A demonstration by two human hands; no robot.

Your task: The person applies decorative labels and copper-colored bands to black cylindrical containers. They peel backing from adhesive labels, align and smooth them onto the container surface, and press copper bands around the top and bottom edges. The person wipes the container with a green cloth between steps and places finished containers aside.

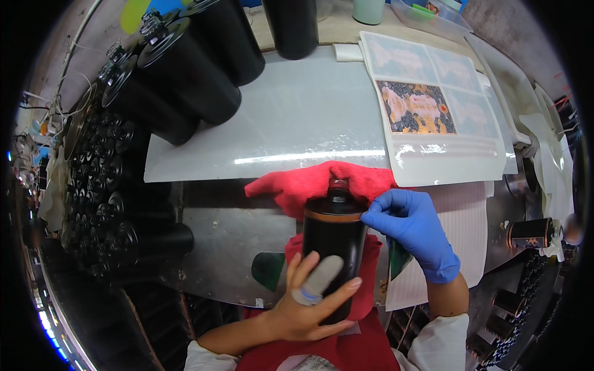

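Left hand (309, 306) gripping black bottle (331, 241); right hand (405, 226) pinched closed at copper band (331, 216), probably set; visible body bare, 1 patterned decal (421, 106) apparently left.

Wrinkled blue glove (413, 227) on right grip (405, 224) at four o'clock, grey finger cover (323, 275) with bluish band (303, 298) on left grip (307, 314) at six, white sleeves (440, 343) at five and seven, red garment (368, 346) between.

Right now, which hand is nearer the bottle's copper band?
Right. The right hand is at the right end of the copper band; the left hand holds the bottle lower down.
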